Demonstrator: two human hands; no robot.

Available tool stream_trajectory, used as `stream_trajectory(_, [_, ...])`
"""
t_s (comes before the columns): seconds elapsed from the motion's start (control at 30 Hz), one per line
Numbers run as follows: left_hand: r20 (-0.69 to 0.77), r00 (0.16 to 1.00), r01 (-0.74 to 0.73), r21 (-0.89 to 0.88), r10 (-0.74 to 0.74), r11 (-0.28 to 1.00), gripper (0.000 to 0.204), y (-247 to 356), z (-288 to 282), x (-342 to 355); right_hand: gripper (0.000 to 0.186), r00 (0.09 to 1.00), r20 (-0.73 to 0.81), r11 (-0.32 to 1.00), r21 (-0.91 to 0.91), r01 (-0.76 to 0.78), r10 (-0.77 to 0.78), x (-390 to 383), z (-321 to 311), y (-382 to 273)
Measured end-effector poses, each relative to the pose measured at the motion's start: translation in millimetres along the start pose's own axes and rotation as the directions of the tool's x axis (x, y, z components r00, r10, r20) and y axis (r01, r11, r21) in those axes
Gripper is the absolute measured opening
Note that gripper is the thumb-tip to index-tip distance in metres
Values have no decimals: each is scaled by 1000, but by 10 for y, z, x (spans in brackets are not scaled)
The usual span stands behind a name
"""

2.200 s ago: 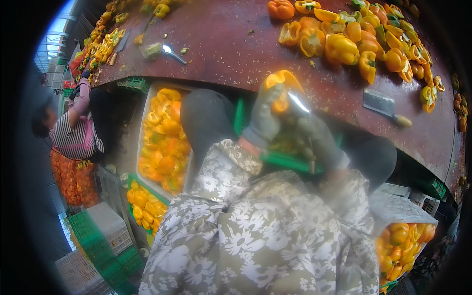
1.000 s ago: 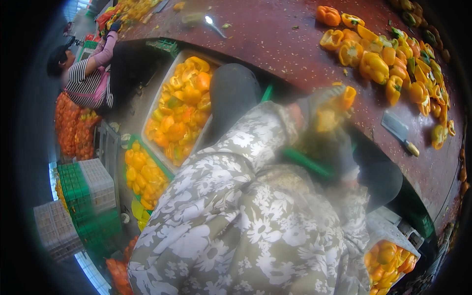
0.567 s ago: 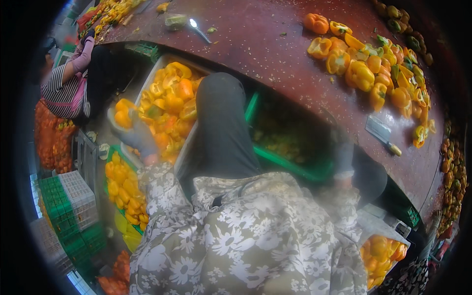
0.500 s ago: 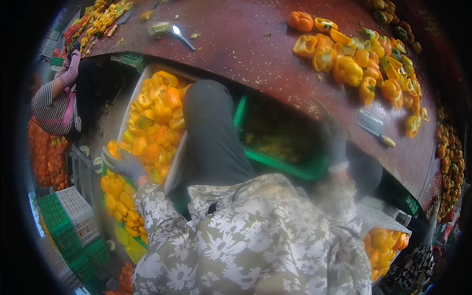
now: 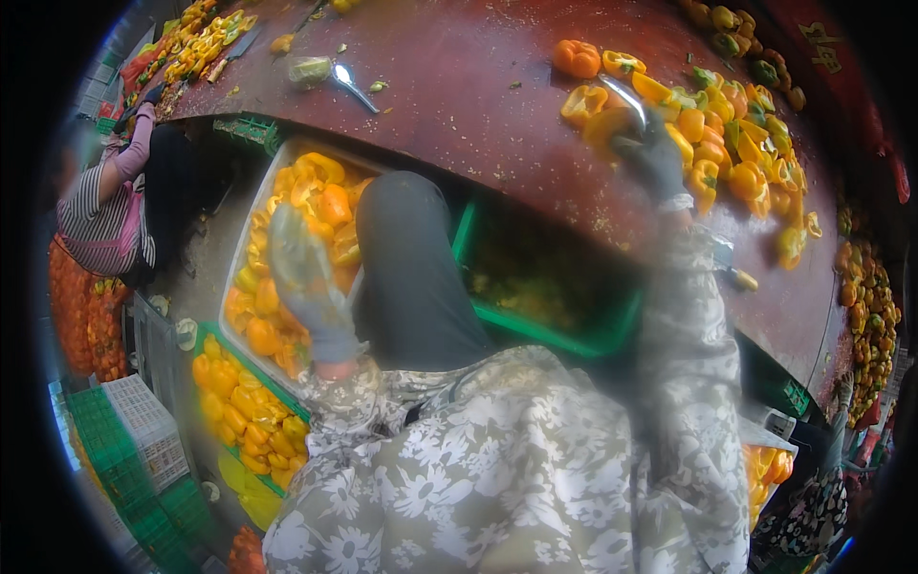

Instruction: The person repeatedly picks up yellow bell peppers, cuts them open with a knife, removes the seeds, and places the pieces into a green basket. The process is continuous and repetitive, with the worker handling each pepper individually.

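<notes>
Though past table edge (image 5: 478, 178), right hand (image 5: 655, 161) by peppers (image 5: 712, 145) (room leftward)

A broad, dark-red counter (image 5: 459, 124) stretches across the room before me, pale light glancing off its top; a dull grey floor (image 5: 196, 273) shows near stacked green and white plastic crates (image 5: 103, 435).

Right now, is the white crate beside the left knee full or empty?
Full: pepper pieces cover the visible inside of the white crate.
</notes>
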State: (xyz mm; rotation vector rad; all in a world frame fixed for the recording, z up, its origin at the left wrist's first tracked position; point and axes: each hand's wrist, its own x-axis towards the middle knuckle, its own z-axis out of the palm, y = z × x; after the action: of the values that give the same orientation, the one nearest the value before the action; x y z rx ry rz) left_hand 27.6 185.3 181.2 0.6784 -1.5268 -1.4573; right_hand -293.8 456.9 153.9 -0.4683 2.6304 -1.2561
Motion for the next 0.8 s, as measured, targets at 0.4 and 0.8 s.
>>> stream_trajectory(0.4, [865, 326, 940, -338, -382, 38, 36, -765, 2063, -828, 32, 941, -336, 984, 157, 89, -31, -1715, 100, 179])
stream_trajectory(0.8, [539, 763, 539, -226, -357, 811, 39, -758, 2250, -971, 35, 915, 394, 728, 601, -331, 91, -1877, 543, 273])
